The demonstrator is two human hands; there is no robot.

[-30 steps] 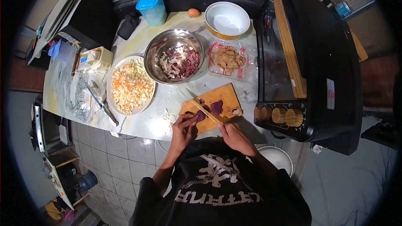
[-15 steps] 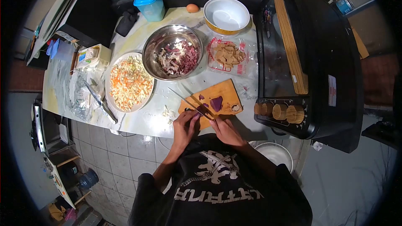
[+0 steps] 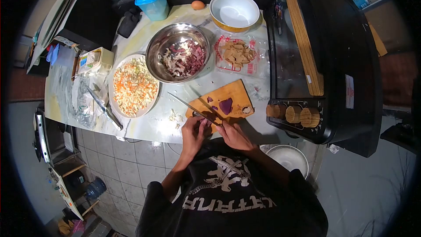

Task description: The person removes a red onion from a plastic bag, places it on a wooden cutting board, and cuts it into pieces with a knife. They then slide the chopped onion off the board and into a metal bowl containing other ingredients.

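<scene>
My right hand point(image 3: 234, 135) is closed round the handle of a long knife point(image 3: 189, 106), whose blade slants up and left over the wooden cutting board point(image 3: 241, 90). My left hand point(image 3: 193, 131) has its fingers bent at the board's near left corner, pinching a small dark purple piece that the fingers and blade mostly hide. A larger dark purple chunk point(image 3: 225, 105) lies on the board, with smaller bits beside it. Beyond the board, a steel bowl point(image 3: 153, 68) holds chopped reddish-purple and whitish pieces. White scraps point(image 3: 175, 117) lie left of the board.
On the left are a plate point(image 3: 112, 98) of shredded orange and white vegetables, another knife point(image 3: 105, 107) and a plastic tub point(image 3: 105, 59). Tan slices point(image 3: 237, 54) lie on a plastic bag. Behind stand a white bowl point(image 3: 234, 11), an egg point(image 3: 198, 5) and a blue-lidded container point(image 3: 152, 6). A black oven point(image 3: 337, 70) stands right.
The view has shifted slightly. Both hands stay at the board, and the knife has moved only a little. Less of the purple piece shows at my left fingertips.
</scene>
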